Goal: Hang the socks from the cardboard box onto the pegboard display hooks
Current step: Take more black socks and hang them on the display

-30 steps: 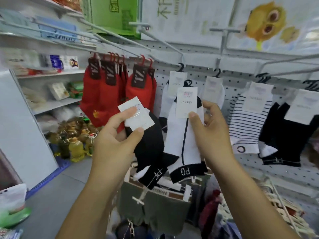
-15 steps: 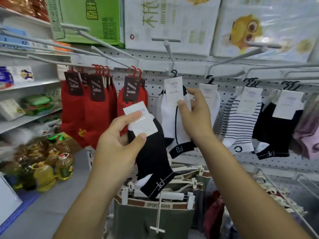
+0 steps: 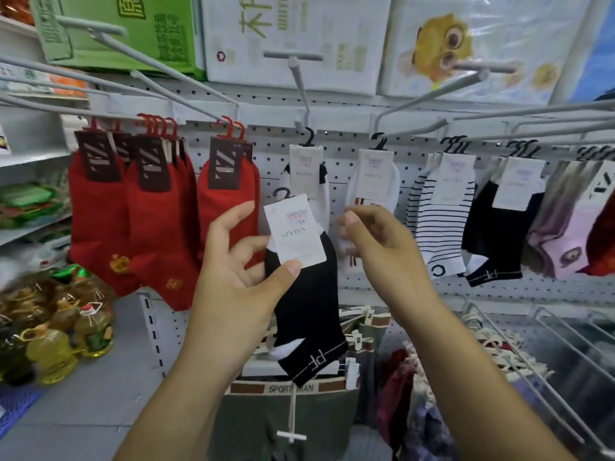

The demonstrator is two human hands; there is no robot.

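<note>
Socks, a black pair (image 3: 307, 314) with a white paper tag (image 3: 294, 229), hang from my left hand (image 3: 239, 277), thumb and fingers pinching the tag in front of the pegboard (image 3: 349, 141). My right hand (image 3: 382, 251) hovers just beside it, fingers loosely curled and holding nothing. On the hooks behind, red socks (image 3: 133, 221) crowd the left, a white pair (image 3: 307, 181) hangs on the centre hook (image 3: 301, 91), striped socks (image 3: 439, 221) to the right. Below, a wire basket (image 3: 545, 357) holds jumbled goods too blurred to identify.
</note>
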